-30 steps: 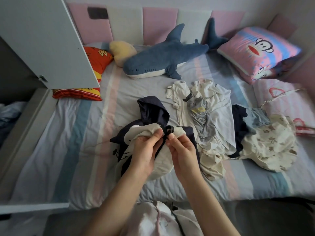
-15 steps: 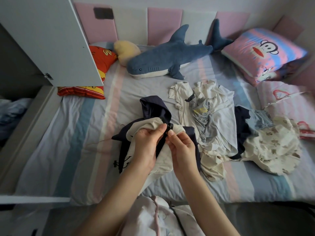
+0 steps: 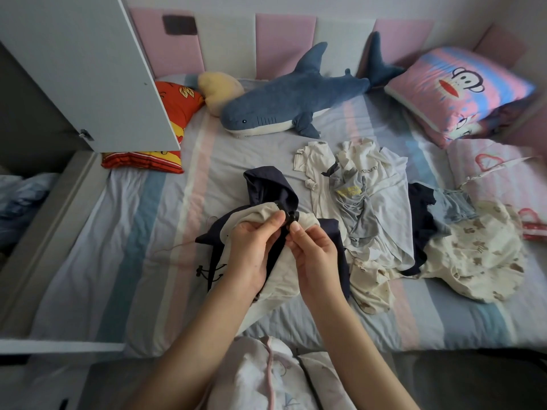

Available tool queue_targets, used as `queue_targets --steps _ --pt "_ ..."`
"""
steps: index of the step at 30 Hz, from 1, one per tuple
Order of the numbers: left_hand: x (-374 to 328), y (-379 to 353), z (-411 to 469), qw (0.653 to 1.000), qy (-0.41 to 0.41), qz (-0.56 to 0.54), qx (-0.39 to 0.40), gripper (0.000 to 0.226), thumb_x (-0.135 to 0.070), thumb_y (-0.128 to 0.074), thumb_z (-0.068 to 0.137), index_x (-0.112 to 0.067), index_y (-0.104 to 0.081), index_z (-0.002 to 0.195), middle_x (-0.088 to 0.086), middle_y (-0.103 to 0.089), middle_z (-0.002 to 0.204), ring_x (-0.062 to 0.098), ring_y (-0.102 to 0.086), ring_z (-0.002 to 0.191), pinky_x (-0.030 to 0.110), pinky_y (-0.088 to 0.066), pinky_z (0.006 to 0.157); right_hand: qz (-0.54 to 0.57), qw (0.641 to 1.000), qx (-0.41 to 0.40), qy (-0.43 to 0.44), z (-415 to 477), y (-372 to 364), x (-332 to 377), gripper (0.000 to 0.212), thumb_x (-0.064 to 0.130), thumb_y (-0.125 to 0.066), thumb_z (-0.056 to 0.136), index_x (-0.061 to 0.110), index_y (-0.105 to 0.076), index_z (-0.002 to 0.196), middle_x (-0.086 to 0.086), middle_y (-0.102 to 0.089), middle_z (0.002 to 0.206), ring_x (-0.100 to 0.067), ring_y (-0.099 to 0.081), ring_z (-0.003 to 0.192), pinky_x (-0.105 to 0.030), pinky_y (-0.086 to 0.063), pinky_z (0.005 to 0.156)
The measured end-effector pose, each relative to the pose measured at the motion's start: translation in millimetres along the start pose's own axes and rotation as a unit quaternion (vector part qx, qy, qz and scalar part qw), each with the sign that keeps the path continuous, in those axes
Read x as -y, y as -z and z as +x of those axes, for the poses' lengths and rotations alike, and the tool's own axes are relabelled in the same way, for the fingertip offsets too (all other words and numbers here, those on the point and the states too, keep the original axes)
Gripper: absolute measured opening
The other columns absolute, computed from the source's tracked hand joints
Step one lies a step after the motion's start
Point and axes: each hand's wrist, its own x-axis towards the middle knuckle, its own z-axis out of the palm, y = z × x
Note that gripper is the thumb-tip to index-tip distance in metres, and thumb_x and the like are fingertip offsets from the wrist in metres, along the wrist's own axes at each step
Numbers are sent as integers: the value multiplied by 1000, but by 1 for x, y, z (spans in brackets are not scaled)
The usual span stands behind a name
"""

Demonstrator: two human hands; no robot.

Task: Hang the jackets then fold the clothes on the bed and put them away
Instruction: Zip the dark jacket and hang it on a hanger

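Jacket (image 3: 268, 190) pinched between both hands.

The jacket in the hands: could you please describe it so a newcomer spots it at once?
On the striped bed, below the blue shark toy, the left hand and right hand pinch it beside the pale clothes pile. It is the navy jacket, alone in having a hood, cream lining and black cord toggles.

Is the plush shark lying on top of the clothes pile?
No, the shark lies beyond the pile, up by the headboard, with none of its body on the clothes.
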Motion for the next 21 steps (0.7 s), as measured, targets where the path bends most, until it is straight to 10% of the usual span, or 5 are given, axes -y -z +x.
queue_targets --steps 21 --pt "5 5 -1 1000 -12 18 6 10 -6 -64 85 -4 -64 75 2 -66 67 10 -63 62 21 -51 61 -8 1000 2 4 -2 1 -2 11 3 -61 89 6 -59 78 -5 -58 70 -10 -56 68 -21 -49 71"
